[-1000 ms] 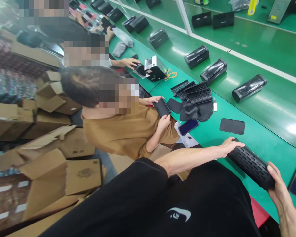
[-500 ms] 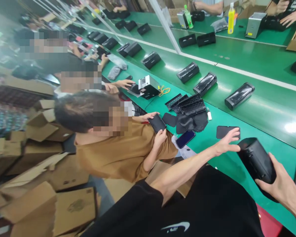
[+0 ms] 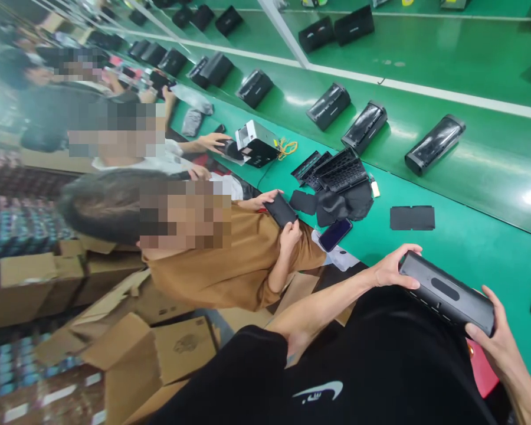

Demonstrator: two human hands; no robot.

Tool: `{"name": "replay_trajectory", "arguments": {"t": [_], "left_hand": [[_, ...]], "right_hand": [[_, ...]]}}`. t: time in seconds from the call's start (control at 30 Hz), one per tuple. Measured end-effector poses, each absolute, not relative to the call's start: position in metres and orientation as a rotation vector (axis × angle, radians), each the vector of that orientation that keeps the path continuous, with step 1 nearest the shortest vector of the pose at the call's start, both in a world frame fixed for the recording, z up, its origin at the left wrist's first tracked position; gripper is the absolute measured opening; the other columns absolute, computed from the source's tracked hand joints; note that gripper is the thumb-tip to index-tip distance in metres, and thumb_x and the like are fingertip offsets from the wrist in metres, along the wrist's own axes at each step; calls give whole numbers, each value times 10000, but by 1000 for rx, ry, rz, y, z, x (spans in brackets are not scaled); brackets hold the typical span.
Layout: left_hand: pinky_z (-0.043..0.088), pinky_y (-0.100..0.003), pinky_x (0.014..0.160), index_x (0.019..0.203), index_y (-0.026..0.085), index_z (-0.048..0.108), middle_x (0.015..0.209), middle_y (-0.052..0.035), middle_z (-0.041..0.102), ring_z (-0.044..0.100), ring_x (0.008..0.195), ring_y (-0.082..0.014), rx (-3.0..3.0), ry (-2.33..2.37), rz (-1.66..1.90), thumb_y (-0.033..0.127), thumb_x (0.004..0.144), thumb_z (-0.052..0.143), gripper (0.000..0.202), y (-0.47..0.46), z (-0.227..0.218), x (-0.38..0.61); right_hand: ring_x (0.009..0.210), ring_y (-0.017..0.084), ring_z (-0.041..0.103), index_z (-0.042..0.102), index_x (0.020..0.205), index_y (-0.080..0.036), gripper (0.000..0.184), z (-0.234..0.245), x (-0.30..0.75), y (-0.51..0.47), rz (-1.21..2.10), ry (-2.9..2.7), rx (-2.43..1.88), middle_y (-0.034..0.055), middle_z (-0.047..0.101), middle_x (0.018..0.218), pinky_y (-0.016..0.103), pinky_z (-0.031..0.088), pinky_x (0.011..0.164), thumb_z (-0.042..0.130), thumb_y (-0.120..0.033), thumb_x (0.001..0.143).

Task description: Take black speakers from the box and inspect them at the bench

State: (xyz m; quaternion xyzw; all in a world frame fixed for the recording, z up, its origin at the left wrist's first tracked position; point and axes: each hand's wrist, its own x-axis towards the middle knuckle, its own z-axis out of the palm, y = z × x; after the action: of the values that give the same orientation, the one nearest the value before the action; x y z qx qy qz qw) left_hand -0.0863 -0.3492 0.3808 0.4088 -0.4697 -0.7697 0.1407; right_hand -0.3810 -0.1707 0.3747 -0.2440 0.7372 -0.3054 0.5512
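I hold a long black speaker (image 3: 446, 293) level in front of me, over the near edge of the green bench (image 3: 464, 239). My left hand (image 3: 392, 268) grips its left end, fingers curled over the top. My right hand (image 3: 498, 342) clasps its right end from below. The speaker's smooth side with an oval recess faces up. A flat black sheet (image 3: 412, 218) lies on the bench just beyond my left hand.
A person in a brown shirt (image 3: 230, 260) to my left holds a black panel (image 3: 281, 211). Black grilles (image 3: 338, 171), fabric and a phone (image 3: 335, 234) lie by them. Several speakers (image 3: 433, 144) ride the conveyor. Cardboard boxes (image 3: 159, 348) pile on the floor at left.
The speaker went from lying perforated side up, to standing on end in my right hand with my left hand off it, to level again with its smooth side up and both hands gripping.
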Motion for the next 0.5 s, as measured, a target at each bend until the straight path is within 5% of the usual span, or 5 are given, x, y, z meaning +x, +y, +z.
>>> {"name": "replay_trajectory", "arguments": {"t": [0.13,0.3,0.4,0.5], "left_hand": [[449,-309,828,1296,250,581,1046,3,580,547,906,-189,1260,-1366,-2260,522,606,937,823,-345,386,-87],[414,-283,762,1226,235,568,973,21,554,526,873,-174,1316,-1258,-2293,488,627,908,734,-345,385,-90],[410,-284,766,1220,231,562,980,22,553,523,867,-167,1331,-1248,-2312,493,618,910,743,-345,381,-88],[411,-280,760,1271,244,550,991,25,548,525,864,-163,1267,-1267,-2339,507,621,927,796,-344,377,-83]], "right_hand": [[1219,339,585,546,1464,-300,1109,372,-363,-167,-825,1738,-356,97,570,1443,459,509,1022,993,-583,488],[1010,258,628,575,1397,-293,1064,381,-353,-183,-887,1666,-156,72,616,1265,348,548,813,1029,-504,458],[1040,291,657,542,1483,-309,1107,385,-355,-186,-836,1629,-130,93,636,1288,411,565,865,1022,-524,509],[1221,339,632,469,1568,-360,1189,383,-361,-180,-809,1571,-157,98,590,1455,513,497,1073,1023,-519,528]]}}
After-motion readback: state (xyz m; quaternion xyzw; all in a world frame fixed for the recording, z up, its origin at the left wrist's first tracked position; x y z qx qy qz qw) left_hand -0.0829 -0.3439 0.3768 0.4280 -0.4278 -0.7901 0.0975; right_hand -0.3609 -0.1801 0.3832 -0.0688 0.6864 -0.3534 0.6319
